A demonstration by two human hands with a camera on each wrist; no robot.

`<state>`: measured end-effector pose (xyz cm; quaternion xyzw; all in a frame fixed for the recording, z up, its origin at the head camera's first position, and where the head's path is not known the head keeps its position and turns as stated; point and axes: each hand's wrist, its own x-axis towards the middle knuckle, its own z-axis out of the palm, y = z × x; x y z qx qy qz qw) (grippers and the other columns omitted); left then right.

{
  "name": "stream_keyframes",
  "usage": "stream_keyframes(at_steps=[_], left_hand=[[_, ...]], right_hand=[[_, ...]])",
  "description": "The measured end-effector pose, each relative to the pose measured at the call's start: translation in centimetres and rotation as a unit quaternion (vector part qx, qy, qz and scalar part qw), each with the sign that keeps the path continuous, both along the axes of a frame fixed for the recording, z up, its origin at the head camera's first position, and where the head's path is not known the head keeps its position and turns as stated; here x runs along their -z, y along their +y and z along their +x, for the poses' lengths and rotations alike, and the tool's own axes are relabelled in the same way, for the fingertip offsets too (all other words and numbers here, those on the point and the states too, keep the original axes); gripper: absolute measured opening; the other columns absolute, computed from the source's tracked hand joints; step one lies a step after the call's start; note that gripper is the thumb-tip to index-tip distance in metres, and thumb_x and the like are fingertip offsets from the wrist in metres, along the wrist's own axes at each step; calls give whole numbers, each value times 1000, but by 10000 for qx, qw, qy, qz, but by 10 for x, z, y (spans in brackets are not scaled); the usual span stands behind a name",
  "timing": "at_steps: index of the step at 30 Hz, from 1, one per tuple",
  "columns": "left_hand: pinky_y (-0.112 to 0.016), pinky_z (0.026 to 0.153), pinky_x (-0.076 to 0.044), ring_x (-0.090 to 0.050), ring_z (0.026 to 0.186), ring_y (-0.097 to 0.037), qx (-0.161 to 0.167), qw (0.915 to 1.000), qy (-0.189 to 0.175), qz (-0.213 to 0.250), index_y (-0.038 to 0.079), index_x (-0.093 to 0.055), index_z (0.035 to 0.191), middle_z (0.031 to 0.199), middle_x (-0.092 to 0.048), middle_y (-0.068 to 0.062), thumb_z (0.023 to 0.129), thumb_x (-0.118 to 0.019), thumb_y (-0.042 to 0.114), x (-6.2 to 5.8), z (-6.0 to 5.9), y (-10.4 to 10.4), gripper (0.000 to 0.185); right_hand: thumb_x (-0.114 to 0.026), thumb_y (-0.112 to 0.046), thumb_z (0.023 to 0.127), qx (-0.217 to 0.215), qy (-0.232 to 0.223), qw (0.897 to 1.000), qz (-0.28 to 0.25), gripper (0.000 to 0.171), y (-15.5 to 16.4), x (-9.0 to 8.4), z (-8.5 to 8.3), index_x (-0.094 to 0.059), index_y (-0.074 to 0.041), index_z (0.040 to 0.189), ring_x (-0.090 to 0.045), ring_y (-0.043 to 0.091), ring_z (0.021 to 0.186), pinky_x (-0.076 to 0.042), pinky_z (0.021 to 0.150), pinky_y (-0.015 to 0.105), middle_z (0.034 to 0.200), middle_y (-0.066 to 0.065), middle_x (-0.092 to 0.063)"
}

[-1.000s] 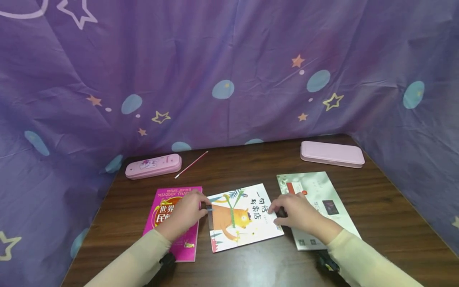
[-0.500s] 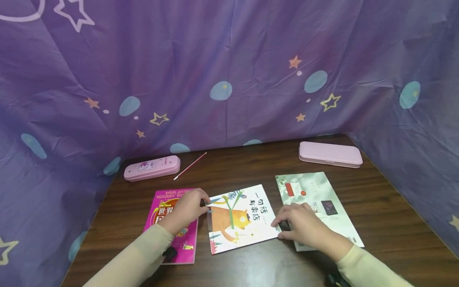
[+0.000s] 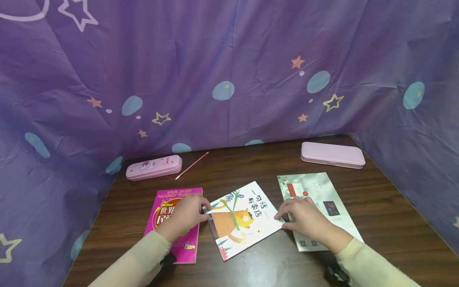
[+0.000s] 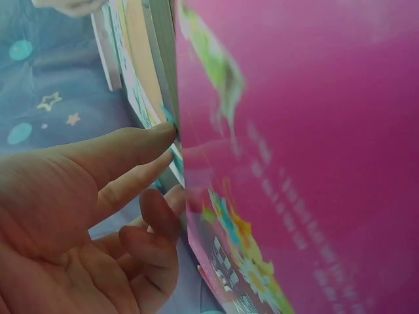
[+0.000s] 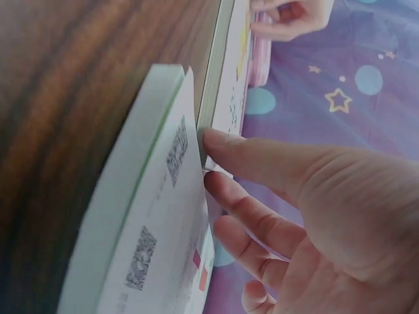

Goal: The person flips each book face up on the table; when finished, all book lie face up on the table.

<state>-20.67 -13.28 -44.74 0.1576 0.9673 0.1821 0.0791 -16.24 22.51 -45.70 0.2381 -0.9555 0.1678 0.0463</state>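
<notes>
Where the two hands meet the middle book, it lies skewed on the tabletop [image 3: 376, 207], long axis running from far-right corner to near-left corner. Picture book [image 3: 242, 218]: white cover, orange animal, green plant, dark Chinese characters at its upper right, too small to read with certainty. It sits between a magenta book [image 3: 179, 199] on the left and a pale green booklet [image 3: 324, 195] on the right.

Left hand [image 3: 186, 215]: rests over the magenta book, fingertips reaching right to the picture book's far-left corner. Left wrist view shows thumb and forefinger extended, touching the book edge [image 4: 171, 147], other fingers loosely curled; no firm pinch visible.

Right hand [image 3: 305, 217]: lies over the green booklet's inner edge, fingers pointing left to the picture book's right corner. Right wrist view shows fingers straight, tips against the edge [image 5: 216, 98]. Both hands about equally close, one at each opposite corner.

Writing: magenta cover carries "MINJIAN" in Latin letters under a line I cannot make out, plus large white Chinese characters partly hidden. Green booklet shows a red label and two code squares [image 5: 175, 156].

Far side: pink pencil case with cartoon print [image 3: 153, 167], thin pink stick [image 3: 191, 165], plain pink case [image 3: 332, 154]. Purple star-print cloth [image 3: 229, 67] encloses all.
</notes>
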Motion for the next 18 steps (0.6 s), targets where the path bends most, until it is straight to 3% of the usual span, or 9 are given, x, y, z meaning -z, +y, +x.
stream_keyframes(at_steps=[5, 12, 18], left_hand=[[-29, 69, -49, -56, 77, -10, 122, 9998, -33, -123, 22, -76, 93, 92, -63, 2, 80, -89, 28, -1, 13, -2, 19], [-29, 63, -46, -52, 72, -8, 366, 9977, 411, -402, 22, -76, 92, 85, -60, 5, 79, -89, 36, -4, 35, -2, 24], [-26, 61, -46, -53, 72, -6, 418, 9984, 261, -272, 23, -77, 93, 84, -63, 8, 78, -88, 32, -4, 49, -1, 21]], right_hand=[[-92, -19, 71, 35, 97, 9999, -8, 26, 2, 2, -11, -80, -33, 90, -69, 20, 101, -42, 96, 64, 99, -11, -75], [-90, -17, 75, 28, 135, 9999, -33, 25, 3, 3, -27, -80, -33, 92, -71, 18, 99, -41, 79, 43, 99, -11, -77], [-90, -16, 76, 43, 30, 10000, 18, 26, 4, 2, -42, -80, -31, 94, -70, 24, 102, -40, 77, 42, 102, -7, -78]])
